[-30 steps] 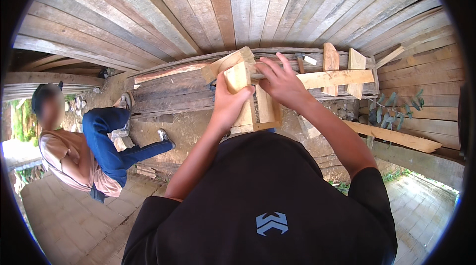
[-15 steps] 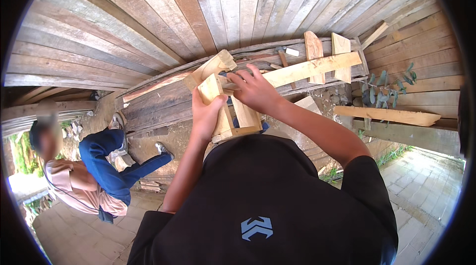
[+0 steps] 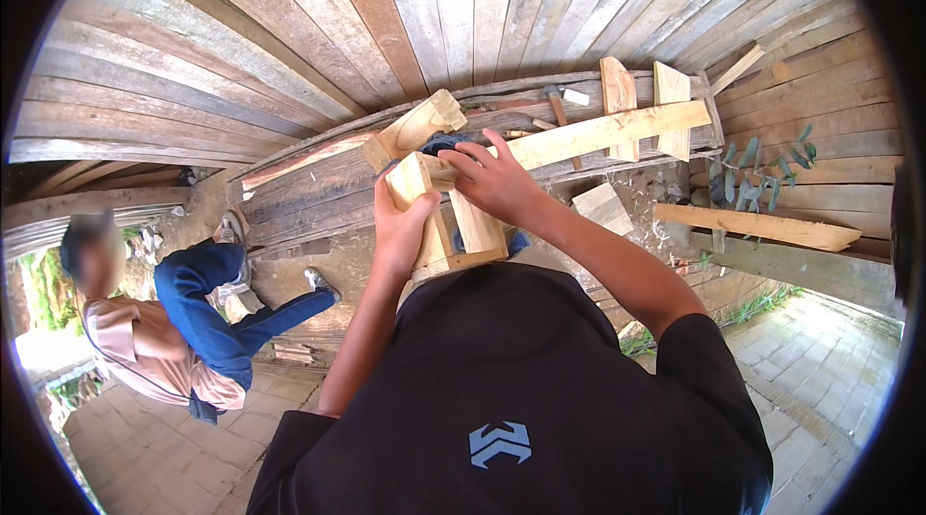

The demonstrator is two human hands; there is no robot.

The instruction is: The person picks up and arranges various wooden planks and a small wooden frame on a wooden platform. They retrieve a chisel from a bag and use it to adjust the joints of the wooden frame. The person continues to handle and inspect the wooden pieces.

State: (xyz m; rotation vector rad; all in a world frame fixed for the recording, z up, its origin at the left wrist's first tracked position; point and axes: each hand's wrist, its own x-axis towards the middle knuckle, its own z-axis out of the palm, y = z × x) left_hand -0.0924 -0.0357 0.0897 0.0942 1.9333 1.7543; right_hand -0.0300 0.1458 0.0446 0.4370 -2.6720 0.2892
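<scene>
A small frame of pale boards [image 3: 469, 255] stands close against my body, with a gap between its boards. My left hand [image 3: 399, 221] is wrapped round its left side, thumb over the near face of the upright end [image 3: 410, 179]. Across the far end, my right hand [image 3: 495, 179] has its fingers bent onto the wood and the index finger lifted; what lies under its fingertips is hidden. Just beyond the fingers is something dark blue [image 3: 446, 142], which I cannot make out. A thick wooden block [image 3: 422, 125] lies on the bench beyond the frame.
On the plank bench [image 3: 318, 182] lie a hammer [image 3: 558, 108], a white block [image 3: 576, 97], a long board [image 3: 617, 132] and two short boards [image 3: 619, 95]. A loose board [image 3: 757, 226] and leafy twigs [image 3: 752, 177] are at right. A person in blue jeans [image 3: 203, 303] sits at left.
My view has shifted slightly. My right hand's fingers have drawn back a little to the right from the frame's upright end, showing more of the dark blue thing. My left hand keeps its hold.
</scene>
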